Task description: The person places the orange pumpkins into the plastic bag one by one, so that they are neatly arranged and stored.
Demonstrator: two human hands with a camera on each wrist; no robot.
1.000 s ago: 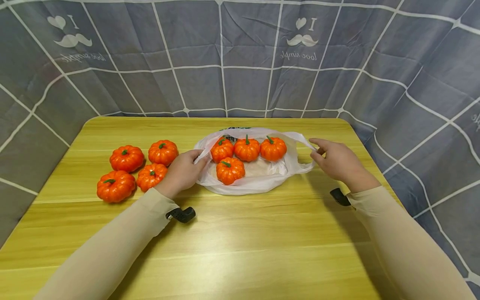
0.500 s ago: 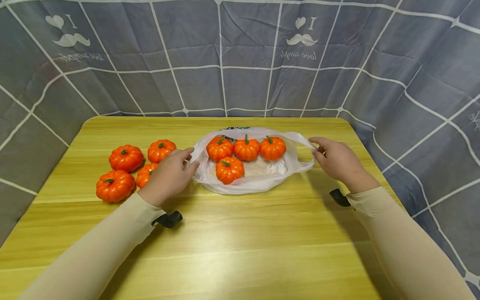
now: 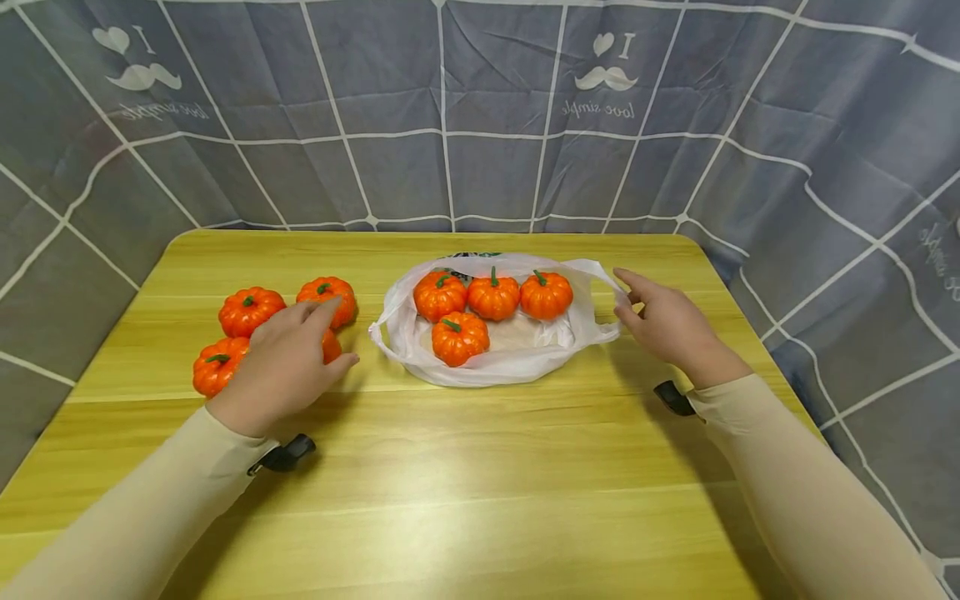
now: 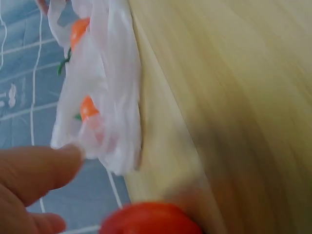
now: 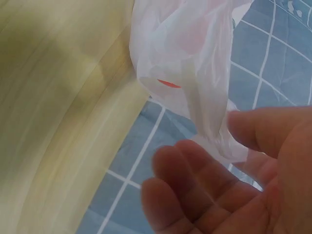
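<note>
A white plastic bag (image 3: 517, 372) lies on the table with its mouth spread wide, several small orange pumpkins (image 3: 461, 340) with green stems inside. My right hand (image 3: 669, 327) pinches the bag's right handle between thumb (image 5: 246, 127) and index finger, seen close in the right wrist view; its other fingers curl loosely. My left hand (image 3: 281, 367) hovers with spread fingers over the group of pumpkins at the left, holding nothing. Beneath it, one pumpkin (image 3: 331, 345) is mostly hidden. Another pumpkin (image 3: 327, 298) sits just beyond the fingertips, and the bag's left handle (image 3: 378, 333) stands loose.
Two more pumpkins, one at the back (image 3: 250, 311) and one nearer (image 3: 216, 367), sit left of my left hand. The wooden table (image 3: 480, 483) ends at a grey curtain (image 3: 397, 175) with white grid lines behind and on both sides.
My left hand has let go of the bag's left rim and moved left over the loose pumpkins. The right hand stays at the right handle, shifted very slightly.
</note>
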